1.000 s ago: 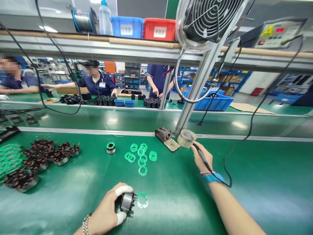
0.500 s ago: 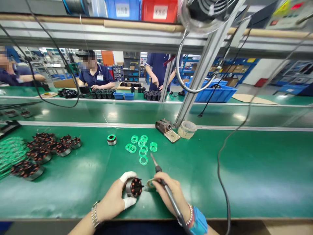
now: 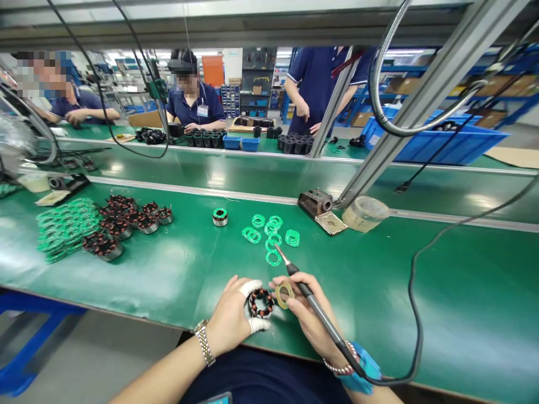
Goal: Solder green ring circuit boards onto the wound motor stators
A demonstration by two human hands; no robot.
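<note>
My left hand [image 3: 233, 308], with white covers on thumb and finger, grips a motor stator [image 3: 261, 303] with copper windings, its round opening facing me. My right hand [image 3: 309, 311] holds a soldering iron [image 3: 314, 303] across the palm, its tip pointing up and left over the boards. Between the same hand's fingertips is a yellowish ring-shaped circuit board [image 3: 284, 294], just right of the stator and apart from it. Beyond the hands lie several loose green ring boards [image 3: 273, 257]. One stator with a green board on top [image 3: 219, 216] stands to their left.
At left, several stators [image 3: 118, 221] sit beside a pile of green boards [image 3: 67, 227]. A metal soldering stand [image 3: 315, 202] and a roll of tape [image 3: 365, 213] stand by the post. The iron's cable [image 3: 415, 303] runs along the right. Co-workers sit and stand across the bench.
The view has swung left and down. My left hand has turned the stator so its opening faces me. The ring board in my right hand now shows its flat face.
</note>
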